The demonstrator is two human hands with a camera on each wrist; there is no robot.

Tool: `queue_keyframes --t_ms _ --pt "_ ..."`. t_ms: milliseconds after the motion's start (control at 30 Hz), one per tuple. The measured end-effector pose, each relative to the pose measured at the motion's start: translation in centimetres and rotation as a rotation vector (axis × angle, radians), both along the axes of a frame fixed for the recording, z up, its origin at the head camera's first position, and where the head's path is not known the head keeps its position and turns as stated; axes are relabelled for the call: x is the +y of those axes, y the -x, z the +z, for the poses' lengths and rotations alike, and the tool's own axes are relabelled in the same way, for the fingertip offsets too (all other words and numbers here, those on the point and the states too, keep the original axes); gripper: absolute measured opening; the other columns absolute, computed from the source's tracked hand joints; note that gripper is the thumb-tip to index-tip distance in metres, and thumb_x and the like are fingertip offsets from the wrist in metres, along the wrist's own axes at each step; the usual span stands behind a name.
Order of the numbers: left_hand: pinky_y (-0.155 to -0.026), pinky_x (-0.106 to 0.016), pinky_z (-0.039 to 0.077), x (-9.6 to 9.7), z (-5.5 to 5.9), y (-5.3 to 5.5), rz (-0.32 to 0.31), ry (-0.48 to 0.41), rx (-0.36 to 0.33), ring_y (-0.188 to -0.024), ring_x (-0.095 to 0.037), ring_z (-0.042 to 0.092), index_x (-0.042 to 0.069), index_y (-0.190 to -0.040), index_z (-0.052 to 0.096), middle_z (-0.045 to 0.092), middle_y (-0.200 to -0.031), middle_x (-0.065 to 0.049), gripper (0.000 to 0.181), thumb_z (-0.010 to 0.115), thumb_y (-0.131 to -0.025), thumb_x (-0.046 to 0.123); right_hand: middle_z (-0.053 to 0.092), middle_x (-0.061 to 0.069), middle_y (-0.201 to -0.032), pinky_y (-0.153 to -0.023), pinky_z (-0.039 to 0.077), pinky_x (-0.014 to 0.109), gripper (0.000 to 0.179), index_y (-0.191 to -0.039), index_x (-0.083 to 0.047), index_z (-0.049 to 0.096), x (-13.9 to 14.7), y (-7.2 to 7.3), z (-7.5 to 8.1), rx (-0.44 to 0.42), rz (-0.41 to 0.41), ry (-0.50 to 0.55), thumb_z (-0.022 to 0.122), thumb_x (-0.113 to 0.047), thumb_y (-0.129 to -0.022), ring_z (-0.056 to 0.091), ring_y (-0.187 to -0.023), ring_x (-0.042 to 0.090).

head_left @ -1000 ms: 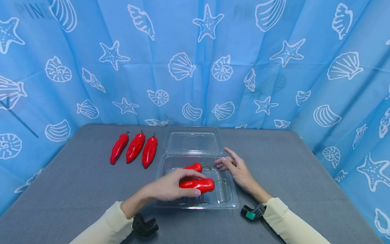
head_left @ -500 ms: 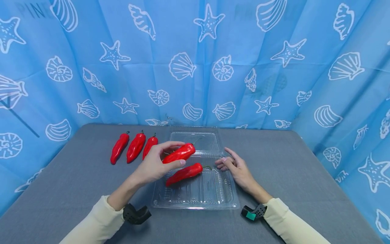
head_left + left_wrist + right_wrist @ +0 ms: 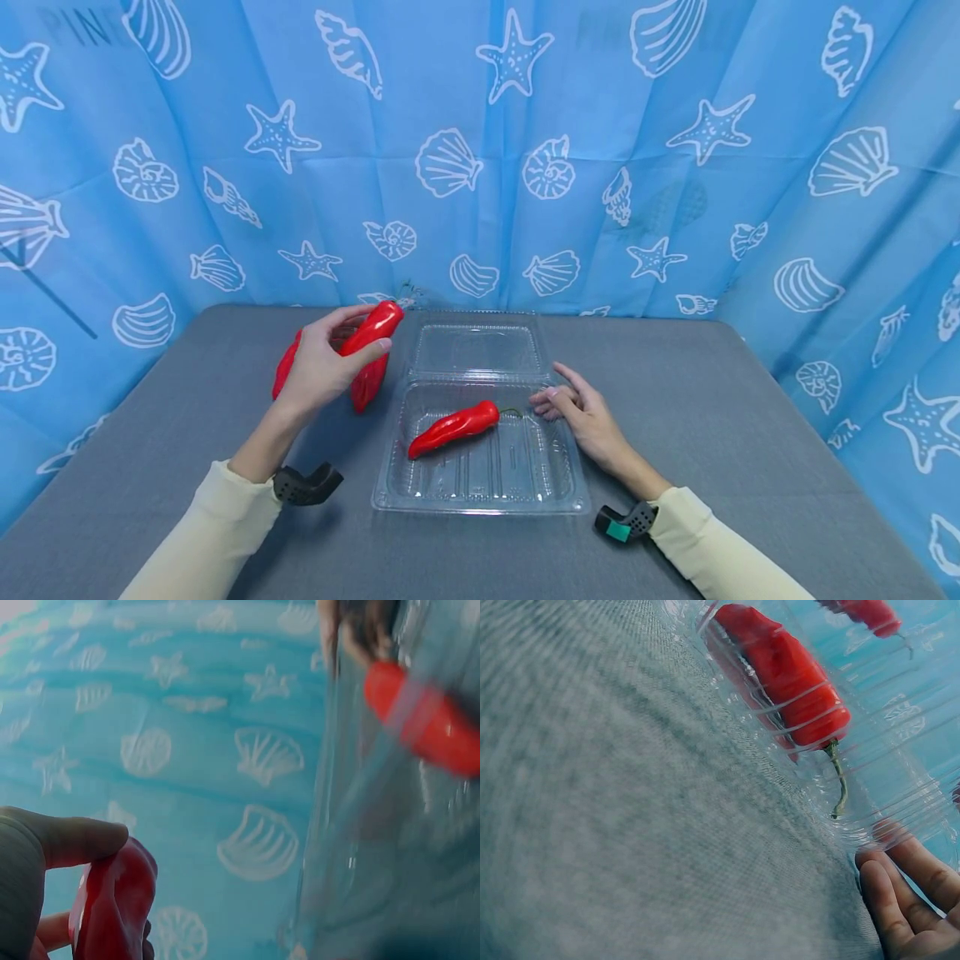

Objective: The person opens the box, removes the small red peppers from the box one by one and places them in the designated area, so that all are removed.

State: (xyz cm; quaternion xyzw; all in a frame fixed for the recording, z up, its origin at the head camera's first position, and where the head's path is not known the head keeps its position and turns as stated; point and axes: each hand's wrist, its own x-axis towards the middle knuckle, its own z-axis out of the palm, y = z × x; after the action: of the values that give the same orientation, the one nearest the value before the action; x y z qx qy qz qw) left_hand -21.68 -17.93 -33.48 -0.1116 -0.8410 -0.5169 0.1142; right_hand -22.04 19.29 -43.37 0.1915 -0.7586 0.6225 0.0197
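My left hand (image 3: 322, 358) grips a red pepper (image 3: 375, 325) between thumb and fingers, raised above the table's left half. Beneath and behind that hand are other red peppers, mostly hidden; one (image 3: 367, 385) shows to its right and another (image 3: 286, 367) to its left. One red pepper (image 3: 453, 429) with a green stem lies slanted in the base of a clear plastic clamshell box (image 3: 480, 507). At the box's right rim rests my right hand (image 3: 588, 421), its fingers relaxed and touching the edge. The left wrist view shows the held pepper (image 3: 120, 900) below the thumb.
The box's clear lid (image 3: 476, 350) lies folded back behind its base. A grey cloth (image 3: 712, 400) covers the table. Along the back hangs a blue curtain (image 3: 465, 225) with shell and starfish prints, close to the table's far edge.
My left hand has lifted one pepper out of the box and carried it left, over the peppers on the table. The right hand has stayed at the box's rim.
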Motion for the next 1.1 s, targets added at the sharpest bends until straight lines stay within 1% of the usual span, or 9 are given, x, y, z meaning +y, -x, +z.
queue_keyframes --t_ms 133,333,400,600,800,833,900,1000,1100 --pt "-0.082 -0.038 0.053 -1.6 -0.4 0.7 0.073 0.009 0.018 -0.118 -0.035 0.052 0.008 -0.149 0.048 0.053 -0.138 -0.018 0.069 0.078 -0.088 0.023 0.067 0.033 -0.111 -0.081 0.058 0.030 0.056 -0.153 0.012 0.024 0.0 0.0 0.0 -0.005 0.003 0.008 0.048 -0.008 -0.107 0.072 -0.093 0.021" --pt "-0.074 -0.019 0.050 -4.4 -1.0 1.5 0.175 0.004 0.028 -0.120 -0.035 0.049 0.007 -0.150 0.047 0.050 -0.141 -0.020 0.070 0.078 -0.090 0.023 0.068 0.032 -0.111 -0.082 0.058 0.030 0.056 -0.153 0.012 0.024 0.0 0.0 0.0 -0.008 0.001 0.005 0.048 -0.009 -0.107 0.072 -0.094 0.023" --pt "-0.073 -0.016 0.048 -5.5 -1.2 1.8 0.213 0.009 0.020 -0.122 -0.036 0.047 0.008 -0.151 0.045 0.048 -0.143 -0.020 0.071 0.077 -0.090 0.024 0.068 0.032 -0.111 -0.082 0.058 0.030 0.057 -0.154 0.012 0.025 0.1 -0.1 0.0 -0.008 0.000 0.000 0.049 -0.009 -0.107 0.072 -0.094 0.024" --pt "-0.074 -0.017 0.046 -8.4 -1.9 2.5 0.337 0.001 -0.056 -0.130 -0.039 0.043 0.010 -0.155 0.040 0.043 -0.150 -0.020 0.075 0.075 -0.092 0.029 0.068 0.032 -0.111 -0.082 0.058 0.030 0.056 -0.153 0.012 0.025 0.1 -0.1 0.0 -0.007 -0.003 -0.007 0.048 -0.010 -0.107 0.072 -0.094 0.024" --pt "-0.070 -0.012 0.044 -10.9 -3.1 2.9 0.434 -0.011 -0.130 -0.133 -0.038 0.041 0.010 -0.157 0.038 0.041 -0.153 -0.019 0.076 0.075 -0.092 0.028 0.068 0.032 -0.111 -0.082 0.058 0.030 0.056 -0.153 0.012 0.025 0.1 0.0 0.0 -0.002 -0.002 -0.009 0.048 -0.010 -0.107 0.072 -0.093 0.023" --pt "-0.071 -0.013 0.045 -11.3 -3.4 3.0 0.444 -0.007 -0.142 -0.133 -0.038 0.040 0.011 -0.157 0.038 0.041 -0.153 -0.019 0.076 0.075 -0.092 0.029 0.068 0.032 -0.111 -0.082 0.058 0.030 0.056 -0.153 0.012 0.025 0.1 0.0 -0.1 -0.002 -0.001 -0.010 0.048 -0.010 -0.107 0.072 -0.093 0.023" --pt "-0.074 -0.019 0.048 -12.0 -3.9 3.2 0.465 0.006 -0.167 -0.134 -0.040 0.040 0.011 -0.157 0.038 0.041 -0.153 -0.020 0.076 0.074 -0.093 0.030 0.068 0.031 -0.111 -0.082 0.058 0.030 0.056 -0.153 0.011 0.025 0.1 0.0 -0.1 -0.002 -0.002 -0.014 0.048 -0.011 -0.107 0.072 -0.094 0.023" --pt "-0.086 -0.037 0.055 -12.8 -4.9 3.5 0.485 0.018 -0.216 -0.136 -0.042 0.037 0.010 -0.158 0.036 0.038 -0.155 -0.022 0.077 0.073 -0.094 0.033 0.069 0.030 -0.111 -0.082 0.058 0.030 0.057 -0.154 0.011 0.025 0.1 -0.1 -0.1 -0.006 -0.006 -0.013 0.049 -0.011 -0.107 0.072 -0.094 0.022" --pt "-0.098 -0.054 0.050 -13.3 -5.8 3.8 0.505 0.018 -0.258 -0.138 -0.044 0.035 0.008 -0.158 0.035 0.036 -0.156 -0.024 0.078 0.072 -0.094 0.034 0.068 0.031 -0.111 -0.082 0.058 0.030 0.056 -0.153 0.012 0.025 0.0 0.0 0.0 -0.010 -0.007 -0.007 0.048 -0.010 -0.107 0.072 -0.093 0.021"
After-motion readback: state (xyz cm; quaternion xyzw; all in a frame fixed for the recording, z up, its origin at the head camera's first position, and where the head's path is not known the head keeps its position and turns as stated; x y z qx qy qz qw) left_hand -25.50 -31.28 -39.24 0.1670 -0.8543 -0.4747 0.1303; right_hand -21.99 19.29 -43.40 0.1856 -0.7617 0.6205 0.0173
